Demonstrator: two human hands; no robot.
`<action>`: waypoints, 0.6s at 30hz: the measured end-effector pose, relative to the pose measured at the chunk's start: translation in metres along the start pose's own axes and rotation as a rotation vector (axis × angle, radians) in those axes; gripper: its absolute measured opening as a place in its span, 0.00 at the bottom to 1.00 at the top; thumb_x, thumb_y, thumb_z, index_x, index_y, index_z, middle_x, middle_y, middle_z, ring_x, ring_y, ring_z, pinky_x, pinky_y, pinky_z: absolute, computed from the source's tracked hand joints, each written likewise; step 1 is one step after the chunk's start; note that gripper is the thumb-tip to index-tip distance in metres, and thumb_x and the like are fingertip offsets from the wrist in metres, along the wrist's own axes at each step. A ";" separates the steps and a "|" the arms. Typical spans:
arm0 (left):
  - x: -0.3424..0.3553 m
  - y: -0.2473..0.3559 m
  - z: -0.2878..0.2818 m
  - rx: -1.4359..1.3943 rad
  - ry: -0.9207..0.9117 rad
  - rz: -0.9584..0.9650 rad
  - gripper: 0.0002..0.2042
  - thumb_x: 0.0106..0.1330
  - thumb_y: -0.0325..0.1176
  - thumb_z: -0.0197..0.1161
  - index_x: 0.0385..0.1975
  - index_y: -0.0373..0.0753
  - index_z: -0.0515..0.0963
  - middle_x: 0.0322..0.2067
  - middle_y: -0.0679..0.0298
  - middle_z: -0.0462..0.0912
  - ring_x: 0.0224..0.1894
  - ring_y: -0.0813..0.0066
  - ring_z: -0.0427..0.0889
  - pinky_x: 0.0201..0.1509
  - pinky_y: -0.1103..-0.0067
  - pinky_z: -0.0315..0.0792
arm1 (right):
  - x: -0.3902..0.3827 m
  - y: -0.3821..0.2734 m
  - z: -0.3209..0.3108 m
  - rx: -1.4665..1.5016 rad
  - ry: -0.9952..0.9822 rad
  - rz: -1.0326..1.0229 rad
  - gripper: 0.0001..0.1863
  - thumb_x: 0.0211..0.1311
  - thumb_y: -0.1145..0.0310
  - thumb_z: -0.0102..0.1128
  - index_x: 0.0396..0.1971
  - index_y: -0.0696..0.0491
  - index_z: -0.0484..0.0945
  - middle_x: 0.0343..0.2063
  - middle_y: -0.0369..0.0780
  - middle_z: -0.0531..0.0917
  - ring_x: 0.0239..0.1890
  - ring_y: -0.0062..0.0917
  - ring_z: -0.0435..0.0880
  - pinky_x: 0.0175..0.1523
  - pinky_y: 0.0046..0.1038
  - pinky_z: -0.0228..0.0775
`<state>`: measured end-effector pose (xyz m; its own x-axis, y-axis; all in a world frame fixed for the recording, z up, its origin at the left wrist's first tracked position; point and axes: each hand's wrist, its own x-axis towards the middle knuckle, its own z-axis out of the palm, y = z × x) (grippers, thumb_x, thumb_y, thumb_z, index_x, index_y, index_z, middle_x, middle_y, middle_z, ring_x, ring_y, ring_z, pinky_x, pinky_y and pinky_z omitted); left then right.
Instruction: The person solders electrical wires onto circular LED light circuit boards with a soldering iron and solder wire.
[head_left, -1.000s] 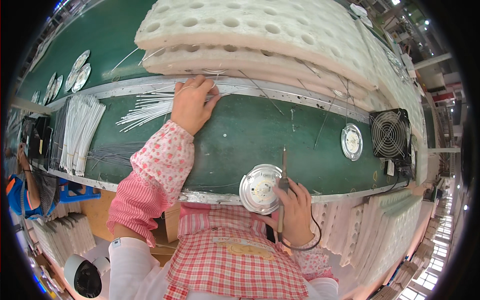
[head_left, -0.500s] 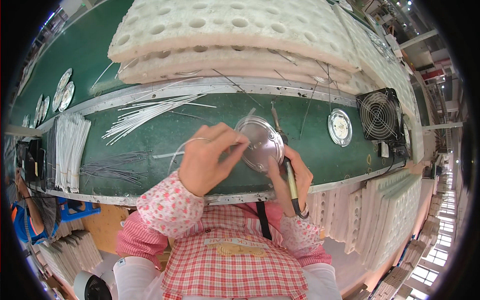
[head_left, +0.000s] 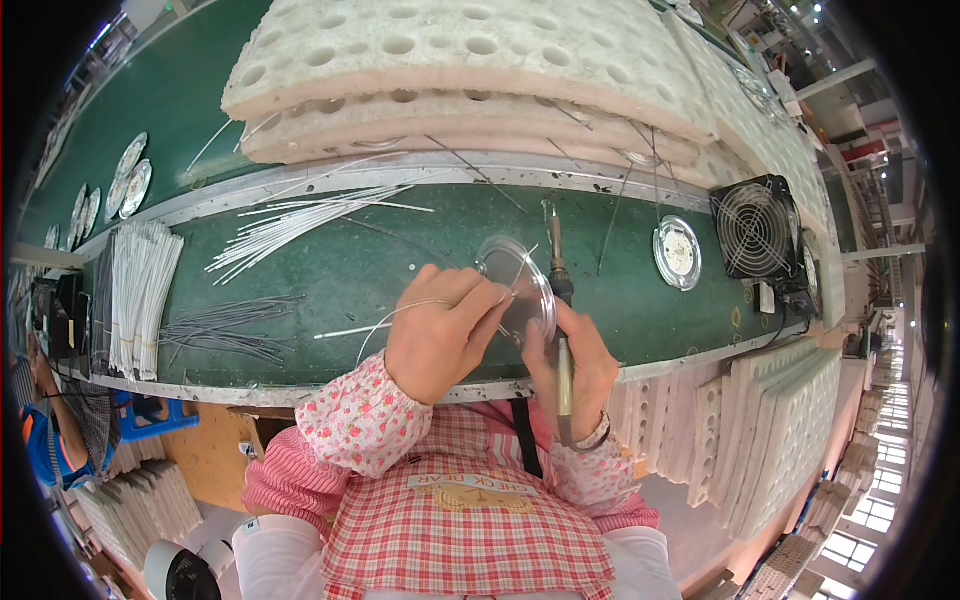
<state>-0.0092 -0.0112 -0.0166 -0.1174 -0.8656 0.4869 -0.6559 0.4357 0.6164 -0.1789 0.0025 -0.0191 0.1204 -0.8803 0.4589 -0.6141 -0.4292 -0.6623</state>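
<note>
a shiny, round metal disc point(head_left: 519, 272) with a raised rim stands tilted between the two bare hands, its face slightly blurred. a soldering iron point(head_left: 562, 290) — slim metal tip, dark collar, pale handle — points away from the body just right of the disc. a smooth, thin white wire point(head_left: 345, 332) trails leftward, one strand bowing in a loop.

the left hand point(head_left: 440, 325) is bent at the wrist, knuckles up, thumb and fingertips drawn into a narrow pinch on the white wire, right against the disc's face. the right hand point(head_left: 580, 370) curls around two things at once: its thumb presses the disc's lower edge, while the iron's handle lies across the fingers. both wrists wear soft, strawberry-printed cuffs point(head_left: 365, 415) above a checked cloth apron point(head_left: 470, 545).

left of the pinch, a fan of loose white wires point(head_left: 300, 225), too many to count, spreads on the smooth green bench point(head_left: 660, 310); nearer the body lies one heap of grey wires point(head_left: 228, 332), and beyond that one thick bundle of white ones point(head_left: 145, 305). right of the grip i count one more disc point(head_left: 678, 253) and one black fan point(head_left: 755, 232) with a ringed wire guard. ahead, two rough white foam slabs point(head_left: 455, 65), pitted with round holes, lie stacked.
</note>
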 end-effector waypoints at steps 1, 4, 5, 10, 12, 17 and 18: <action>-0.002 0.002 -0.001 0.000 0.002 0.004 0.06 0.55 0.23 0.69 0.31 0.40 0.82 0.28 0.65 0.82 0.30 0.66 0.80 0.35 0.74 0.67 | -0.002 -0.002 -0.001 -0.001 0.004 -0.002 0.22 0.53 0.80 0.68 0.50 0.52 0.81 0.26 0.40 0.79 0.21 0.25 0.79 0.28 0.25 0.73; -0.007 0.000 -0.005 -0.101 -0.036 -0.045 0.07 0.54 0.22 0.68 0.33 0.38 0.82 0.30 0.62 0.83 0.32 0.62 0.81 0.37 0.73 0.69 | -0.005 -0.014 -0.006 -0.202 -0.107 -0.101 0.25 0.50 0.76 0.72 0.52 0.50 0.81 0.28 0.39 0.77 0.22 0.25 0.80 0.26 0.29 0.74; -0.010 -0.004 -0.006 -0.154 -0.065 -0.098 0.08 0.54 0.21 0.67 0.34 0.37 0.82 0.30 0.60 0.83 0.32 0.60 0.81 0.37 0.73 0.70 | -0.006 -0.016 -0.005 -0.204 -0.103 -0.101 0.25 0.50 0.76 0.72 0.52 0.50 0.81 0.28 0.39 0.77 0.22 0.25 0.80 0.26 0.29 0.74; -0.014 -0.032 -0.010 -0.366 -0.215 -0.299 0.07 0.57 0.25 0.67 0.35 0.35 0.81 0.31 0.52 0.82 0.34 0.52 0.83 0.38 0.69 0.74 | 0.010 -0.006 -0.008 0.126 -0.227 -0.089 0.42 0.38 0.66 0.83 0.59 0.52 0.73 0.38 0.41 0.78 0.34 0.31 0.81 0.40 0.31 0.74; -0.009 -0.034 -0.013 -0.397 -0.240 -0.334 0.07 0.56 0.22 0.66 0.35 0.34 0.81 0.29 0.54 0.82 0.33 0.61 0.83 0.38 0.73 0.74 | 0.027 0.011 -0.014 0.193 -0.373 -0.076 0.61 0.31 0.62 0.87 0.69 0.54 0.58 0.56 0.46 0.73 0.55 0.37 0.75 0.62 0.37 0.66; -0.007 -0.039 -0.012 -0.382 -0.343 -0.451 0.06 0.60 0.21 0.65 0.36 0.31 0.81 0.28 0.59 0.83 0.31 0.76 0.82 0.40 0.79 0.75 | 0.038 0.032 0.006 0.364 -0.577 -0.082 0.61 0.33 0.62 0.87 0.70 0.55 0.56 0.61 0.48 0.69 0.63 0.42 0.71 0.67 0.37 0.63; -0.009 -0.043 -0.007 -0.667 -0.330 -0.540 0.05 0.62 0.23 0.65 0.36 0.30 0.81 0.32 0.58 0.85 0.32 0.74 0.83 0.38 0.79 0.76 | 0.035 0.032 0.007 0.449 -0.565 -0.022 0.61 0.34 0.62 0.87 0.70 0.55 0.56 0.62 0.48 0.69 0.64 0.40 0.71 0.66 0.36 0.64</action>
<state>0.0253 -0.0199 -0.0428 -0.1943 -0.9749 -0.1091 -0.1290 -0.0849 0.9880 -0.1889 -0.0440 -0.0286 0.5883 -0.7886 0.1788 -0.2418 -0.3826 -0.8917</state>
